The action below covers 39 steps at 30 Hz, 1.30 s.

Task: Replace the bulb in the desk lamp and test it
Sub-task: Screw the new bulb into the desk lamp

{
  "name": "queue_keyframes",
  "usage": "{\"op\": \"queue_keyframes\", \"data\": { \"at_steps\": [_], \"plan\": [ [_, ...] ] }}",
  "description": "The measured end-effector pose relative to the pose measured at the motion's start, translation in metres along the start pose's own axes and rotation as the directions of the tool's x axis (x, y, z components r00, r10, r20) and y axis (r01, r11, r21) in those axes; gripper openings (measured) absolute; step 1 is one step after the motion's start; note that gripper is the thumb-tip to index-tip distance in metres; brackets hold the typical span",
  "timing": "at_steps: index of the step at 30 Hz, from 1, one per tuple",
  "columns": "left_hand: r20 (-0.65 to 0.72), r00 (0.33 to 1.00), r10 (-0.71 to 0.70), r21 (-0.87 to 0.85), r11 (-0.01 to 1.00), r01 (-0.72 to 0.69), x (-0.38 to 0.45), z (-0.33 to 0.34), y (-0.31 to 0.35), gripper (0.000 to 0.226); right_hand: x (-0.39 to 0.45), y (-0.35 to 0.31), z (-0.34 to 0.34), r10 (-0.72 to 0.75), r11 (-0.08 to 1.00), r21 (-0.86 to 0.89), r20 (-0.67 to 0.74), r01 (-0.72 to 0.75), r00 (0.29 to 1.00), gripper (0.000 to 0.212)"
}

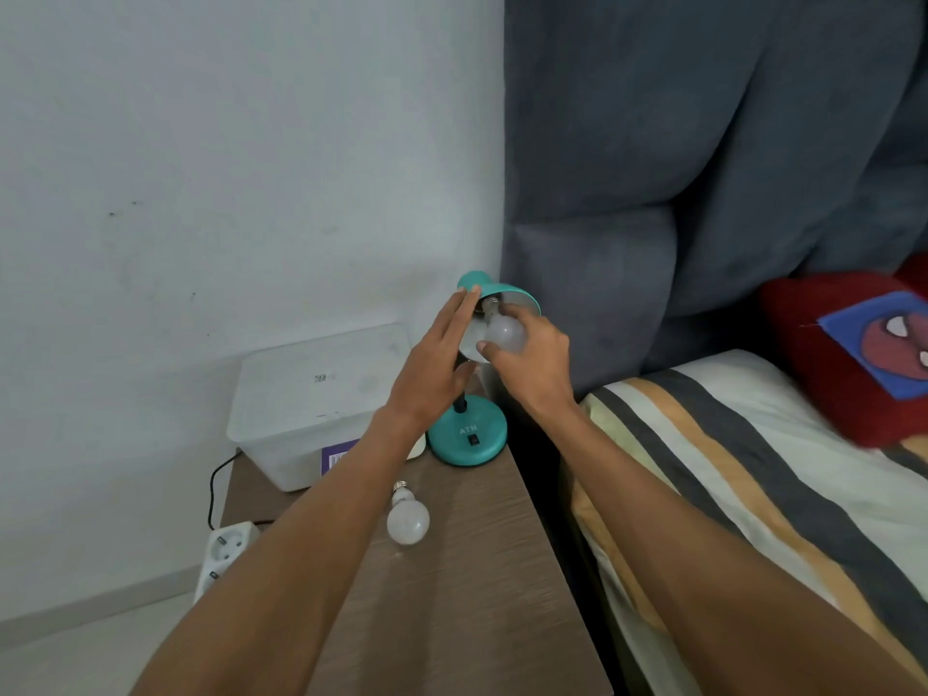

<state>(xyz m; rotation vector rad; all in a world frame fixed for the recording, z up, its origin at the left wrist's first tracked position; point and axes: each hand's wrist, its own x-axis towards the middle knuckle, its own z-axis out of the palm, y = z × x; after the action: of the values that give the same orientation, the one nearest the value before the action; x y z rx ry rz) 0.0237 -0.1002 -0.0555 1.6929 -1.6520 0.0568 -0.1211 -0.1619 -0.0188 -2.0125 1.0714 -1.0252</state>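
A teal desk lamp stands at the far right corner of a brown bedside table, its round base carrying a black switch. The teal shade tilts toward me. My right hand grips a white bulb whose metal screw end sits at the socket inside the shade. My left hand lies flat against the shade's left side, fingers extended, steadying it. A second white bulb lies loose on the table, screw end pointing away from me.
A translucent plastic box sits at the table's back left. A white power strip with a black cable hangs left of the table. A grey padded headboard and a bed with a striped sheet and red pillow are on the right.
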Motion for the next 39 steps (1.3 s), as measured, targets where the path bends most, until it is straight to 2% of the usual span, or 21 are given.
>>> {"op": "queue_keyframes", "data": {
  "at_steps": [4, 8, 12, 18, 24, 26, 29, 35, 39],
  "plan": [
    [-0.003, 1.0, 0.02, 0.02, 1.0, -0.02, 0.002, 0.001, -0.006, 0.099, 0.003, 0.001, 0.003, -0.032, 0.998, -0.051, 0.028, 0.034, 0.999, 0.06],
    [-0.008, 1.0, 0.024, 0.017, 1.0, -0.024, 0.002, 0.003, -0.005, 0.099, 0.002, 0.0, 0.01, 0.0, 1.0, -0.017, -0.082, -0.002, 0.997, 0.059],
    [0.001, 1.0, 0.024, 0.026, 0.999, -0.024, 0.003, 0.005, -0.005, 0.104, -0.004, -0.001, 0.02, -0.083, 0.988, -0.143, -0.188, 0.056, 0.979, 0.051],
    [-0.001, 1.0, 0.02, 0.027, 0.999, -0.02, 0.002, 0.004, -0.005, 0.101, -0.006, -0.002, 0.025, -0.17, 0.967, -0.211, -0.121, 0.142, 0.978, 0.061],
    [-0.002, 1.0, 0.012, 0.052, 0.999, -0.012, 0.003, 0.001, -0.003, 0.097, -0.003, -0.005, 0.019, 0.037, 0.999, 0.029, -0.182, -0.032, 0.983, 0.045],
    [-0.001, 1.0, 0.016, 0.055, 0.998, -0.016, 0.004, 0.001, -0.003, 0.094, -0.005, -0.006, 0.017, 0.021, 1.0, 0.015, -0.173, -0.019, 0.985, 0.045],
    [0.012, 1.0, 0.003, 0.053, 0.999, -0.004, 0.003, 0.002, 0.0, 0.096, -0.005, -0.004, 0.016, 0.023, 0.999, -0.027, -0.147, -0.028, 0.989, 0.057],
    [0.003, 1.0, 0.01, 0.041, 0.999, -0.01, 0.005, 0.0, 0.001, 0.09, 0.0, -0.003, 0.014, 0.209, 0.978, 0.026, -0.115, -0.207, 0.971, 0.05],
    [0.013, 1.0, 0.01, 0.045, 0.999, -0.011, 0.004, 0.0, 0.002, 0.09, -0.003, -0.008, 0.014, 0.127, 0.992, 0.034, -0.165, -0.123, 0.978, 0.051]
  ]
}}
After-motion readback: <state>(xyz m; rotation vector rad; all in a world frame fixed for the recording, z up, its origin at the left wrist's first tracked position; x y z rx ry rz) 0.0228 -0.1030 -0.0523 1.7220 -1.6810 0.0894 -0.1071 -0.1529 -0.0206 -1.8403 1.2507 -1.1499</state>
